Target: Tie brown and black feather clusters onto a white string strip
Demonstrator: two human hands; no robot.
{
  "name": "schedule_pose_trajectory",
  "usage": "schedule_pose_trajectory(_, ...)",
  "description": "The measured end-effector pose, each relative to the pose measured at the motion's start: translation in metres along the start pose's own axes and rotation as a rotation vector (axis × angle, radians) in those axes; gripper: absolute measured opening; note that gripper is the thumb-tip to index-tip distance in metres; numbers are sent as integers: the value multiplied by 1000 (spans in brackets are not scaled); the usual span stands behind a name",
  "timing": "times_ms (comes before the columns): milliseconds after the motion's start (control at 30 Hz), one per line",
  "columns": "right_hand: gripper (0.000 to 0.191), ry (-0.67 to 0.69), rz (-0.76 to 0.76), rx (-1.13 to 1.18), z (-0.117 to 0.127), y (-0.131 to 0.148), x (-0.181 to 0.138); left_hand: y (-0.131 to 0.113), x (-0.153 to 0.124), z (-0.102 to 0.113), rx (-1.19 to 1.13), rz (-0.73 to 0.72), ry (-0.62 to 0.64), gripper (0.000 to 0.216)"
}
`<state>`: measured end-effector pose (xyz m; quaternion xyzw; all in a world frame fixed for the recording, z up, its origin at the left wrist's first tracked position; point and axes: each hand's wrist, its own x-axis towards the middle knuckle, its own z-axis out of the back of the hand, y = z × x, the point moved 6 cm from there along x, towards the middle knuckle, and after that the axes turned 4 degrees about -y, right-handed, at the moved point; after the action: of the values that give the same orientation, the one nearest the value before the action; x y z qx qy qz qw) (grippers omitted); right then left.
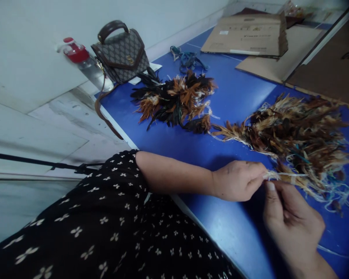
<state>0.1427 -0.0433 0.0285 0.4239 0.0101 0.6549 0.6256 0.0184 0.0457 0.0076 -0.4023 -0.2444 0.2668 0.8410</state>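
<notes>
My left hand [240, 180] is closed, thumb and fingers pinching a whitish string [272, 175] with small fluffy bits on it. Close beside it, my right hand [293, 217] is pinched at the same string, its thumb and forefinger nearly touching the left fingertips. Just beyond both hands lies a large heap of brown feathers [299, 131], with loose white and teal strands at its near edge. A second bunch of black and orange-brown feathers [174, 99] rests farther left, and a thin row of feathers and white string runs between the two.
The blue tabletop [232, 93] carries a tangle of teal ties [189, 60]. A patterned handbag [123, 54] and a red-capped water bottle [84, 62] stand by the wall. Flattened cardboard [247, 35] lies at the back, with a brown box [331, 66] to the right.
</notes>
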Motion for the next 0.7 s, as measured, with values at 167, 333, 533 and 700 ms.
schedule_pose_trajectory(167,19,-34,57,-41,-3,9,-4,3,0,-3,36,-74,-72,35)
schedule_pose_trajectory(333,26,-6,86,-54,-5,5,-2,10,7,-5,65,-149,-24,29)
schedule_pose_trajectory(533,27,70,17,19,-9,-12,-2,11,13,-3,74,-163,164,23)
schedule_pose_trajectory(700,22,80,-2,66,-9,-16,-1,4,13,4,14,-195,208,18)
